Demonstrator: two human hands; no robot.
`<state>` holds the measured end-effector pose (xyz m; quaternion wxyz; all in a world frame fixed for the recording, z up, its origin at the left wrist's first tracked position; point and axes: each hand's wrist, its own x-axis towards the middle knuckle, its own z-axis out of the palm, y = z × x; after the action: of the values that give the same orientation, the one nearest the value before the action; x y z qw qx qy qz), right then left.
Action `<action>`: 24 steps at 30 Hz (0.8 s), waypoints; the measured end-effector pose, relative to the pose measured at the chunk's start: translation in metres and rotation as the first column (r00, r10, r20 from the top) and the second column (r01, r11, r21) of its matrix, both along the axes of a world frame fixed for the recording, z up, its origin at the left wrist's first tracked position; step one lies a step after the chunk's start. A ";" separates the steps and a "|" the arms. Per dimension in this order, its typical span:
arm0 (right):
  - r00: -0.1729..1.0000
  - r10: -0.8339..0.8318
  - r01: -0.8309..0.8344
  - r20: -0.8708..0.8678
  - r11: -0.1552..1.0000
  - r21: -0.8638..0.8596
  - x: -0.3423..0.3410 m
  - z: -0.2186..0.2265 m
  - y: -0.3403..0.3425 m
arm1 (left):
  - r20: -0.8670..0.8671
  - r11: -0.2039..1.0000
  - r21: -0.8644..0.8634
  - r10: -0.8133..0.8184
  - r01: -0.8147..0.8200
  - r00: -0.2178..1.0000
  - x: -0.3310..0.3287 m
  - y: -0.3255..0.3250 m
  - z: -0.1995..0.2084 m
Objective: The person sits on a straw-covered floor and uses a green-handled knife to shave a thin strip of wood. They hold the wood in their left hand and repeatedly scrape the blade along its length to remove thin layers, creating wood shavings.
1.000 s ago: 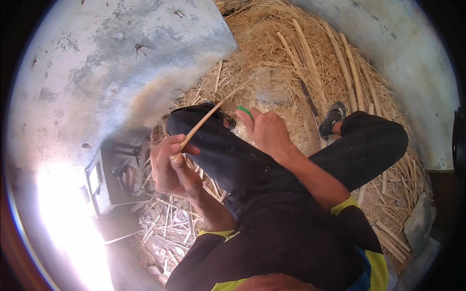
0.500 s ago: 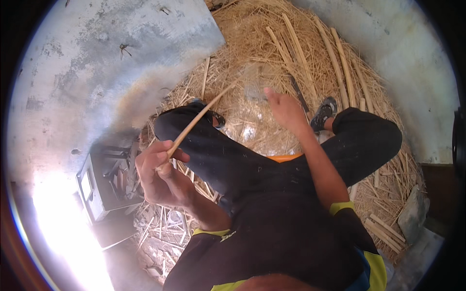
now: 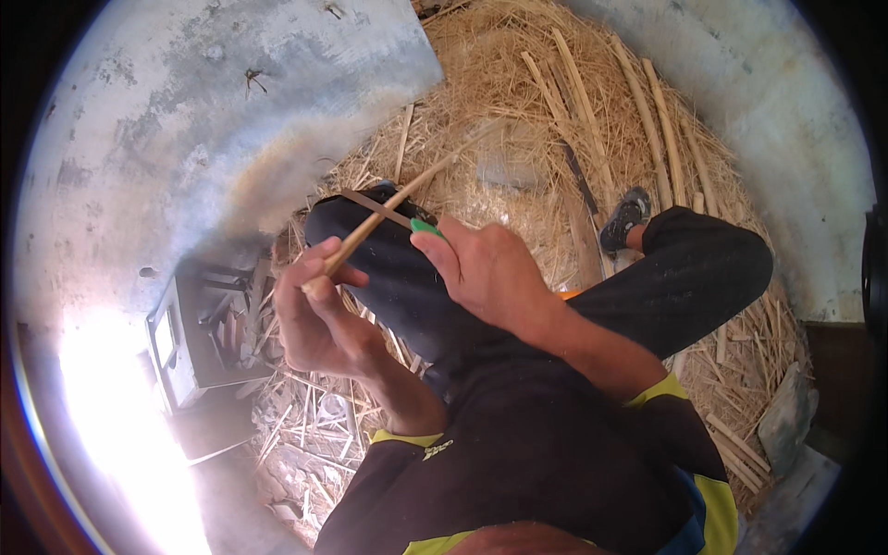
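Note:
My left hand (image 3: 324,324) pinches the thick near end of a long, thin stick (image 3: 421,181), pale like bamboo or wood. The stick slants up and away to the right over my left leg, tapering to a blurred far tip. Closed around the green handle of a knife (image 3: 425,228) is my right hand (image 3: 497,279). The knife's narrow dark blade points left and crosses the stick about midway along; whether its edge bites into the stick I cannot tell.
Straw and shavings (image 3: 481,55) cover the ground between my legs and beyond. Several long split strips (image 3: 662,134) lie at the far right. Concrete-like walls (image 3: 185,120) stand on both sides. A box-like metal case (image 3: 199,347) with scraps sits at left, beside bright light.
My right hand has moved left and nearer, and the knife in it now shows, its blade across the stick. The left hand keeps its pinch, nearly in place.

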<state>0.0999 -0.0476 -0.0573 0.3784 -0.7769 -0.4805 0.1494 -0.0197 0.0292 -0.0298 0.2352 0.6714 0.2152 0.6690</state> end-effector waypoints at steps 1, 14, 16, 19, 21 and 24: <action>0.999 -0.034 0.034 0.017 0.999 -0.010 0.001 -0.008 0.001 | 0.000 1.000 0.013 -0.010 0.010 1.000 0.003 -0.004 0.001; 0.943 0.200 -0.173 -0.268 0.978 0.118 -0.008 0.022 -0.021 | -0.007 0.993 0.097 -0.069 0.070 0.998 0.002 0.000 -0.003; 0.975 0.149 -0.136 -0.165 0.987 0.087 -0.007 0.010 -0.020 | -0.029 0.993 0.110 -0.043 0.046 0.999 0.002 -0.001 0.000; 0.999 0.037 -0.038 0.024 0.997 0.064 -0.001 -0.017 -0.012 | -0.045 0.991 0.123 -0.043 0.048 0.998 0.002 0.000 0.001; 0.985 0.070 -0.049 -0.160 0.990 0.130 0.008 -0.012 -0.013 | -0.040 0.986 0.155 -0.059 0.065 0.997 0.004 0.004 0.003; 0.959 0.160 -0.146 -0.234 0.986 0.077 0.001 0.017 -0.030 | -0.050 0.986 0.131 -0.096 0.102 0.994 0.009 -0.003 0.002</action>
<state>0.1008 -0.0775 -0.0401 0.4436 -0.7023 -0.4941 0.2567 -0.0103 0.0257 -0.0280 0.2181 0.7098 0.1412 0.6547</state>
